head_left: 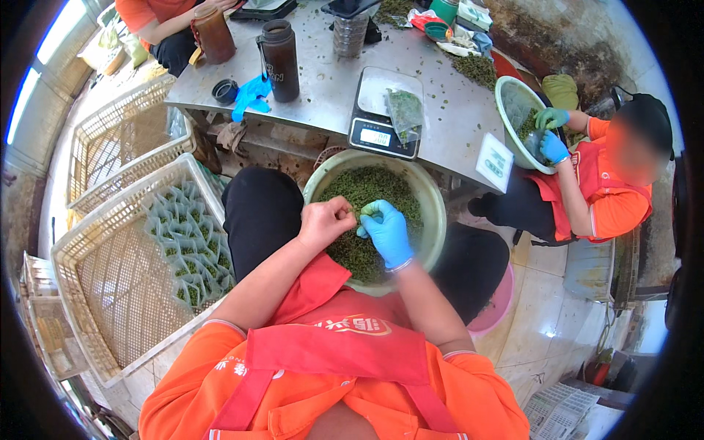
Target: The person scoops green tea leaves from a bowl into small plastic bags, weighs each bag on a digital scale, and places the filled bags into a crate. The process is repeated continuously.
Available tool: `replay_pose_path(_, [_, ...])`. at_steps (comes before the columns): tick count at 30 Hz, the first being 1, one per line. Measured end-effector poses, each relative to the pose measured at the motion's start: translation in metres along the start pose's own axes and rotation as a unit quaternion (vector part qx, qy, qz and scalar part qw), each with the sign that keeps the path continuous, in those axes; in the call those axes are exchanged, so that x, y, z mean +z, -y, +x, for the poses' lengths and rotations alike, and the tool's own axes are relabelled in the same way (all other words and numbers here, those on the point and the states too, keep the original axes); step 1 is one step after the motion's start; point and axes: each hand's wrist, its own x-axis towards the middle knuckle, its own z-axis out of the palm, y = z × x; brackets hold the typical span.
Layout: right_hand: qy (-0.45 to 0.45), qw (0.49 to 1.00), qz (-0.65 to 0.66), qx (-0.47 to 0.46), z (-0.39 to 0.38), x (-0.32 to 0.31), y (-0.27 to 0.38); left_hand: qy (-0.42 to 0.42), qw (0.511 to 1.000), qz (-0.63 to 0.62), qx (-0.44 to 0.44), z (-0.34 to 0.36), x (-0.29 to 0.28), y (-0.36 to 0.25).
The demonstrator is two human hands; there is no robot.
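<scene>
Both hands working over the pale green tub (434,220), set btwn the person's knees & part-filled w/ small green bits (374,183). L hand (323,222), bare, is over the L side of the pile, thumb & forefinger drawn in to a narrow pinch; R hand (387,235), in a blue glove, is just beside it, fingers curled, also narrow, tips facing the L ones. Bits there too small to make out, so can't tell what, if anything, is btwn the tips of either hand. Just beyond the tub, at the near edge of the metal table (323,88), a digital scale (372,136) w/ a clear bag (405,114) of green stuff on it. Further L on the table: dark bottle (281,62), brown jar (213,37), loose blue glove (251,97) & a black cap (225,91). On the person's L, a pale plastic crate (110,308) holds rows of small clear bags w/ green contents (187,246), bunched along its R side; another crate (121,139) beyond it. Over on the R, a co-worker (594,176) w/ gloved hands in a pale basin (506,121) of similar green bits; pink basin (499,304) on the floor nr the person's R leg
</scene>
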Motion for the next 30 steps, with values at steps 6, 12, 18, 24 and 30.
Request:
replay_pose_path(6, [0.025,0.979,0.179,0.098,-0.006,-0.015,0.017,0.142,0.921,-0.330,-0.148,0.005,-0.003,0.005])
replay_pose_path(12, [0.034,0.956,0.272,0.107,-0.001,-0.021,0.017,0.132,0.851,-0.467,-0.203,0.011,-0.009,0.008])
replay_pose_path(18, [0.006,0.949,0.305,0.077,-0.001,-0.033,0.025,0.055,0.832,-0.506,-0.220,0.017,-0.017,0.016])
replay_pose_path(24, [-0.022,0.986,0.168,0.002,0.010,-0.038,0.035,0.126,0.850,-0.467,-0.210,0.013,-0.011,0.008])
replay_pose_path(30, [0.092,0.988,0.116,0.053,-0.003,-0.018,0.017,0.233,0.838,-0.452,-0.197,0.007,-0.007,0.003])
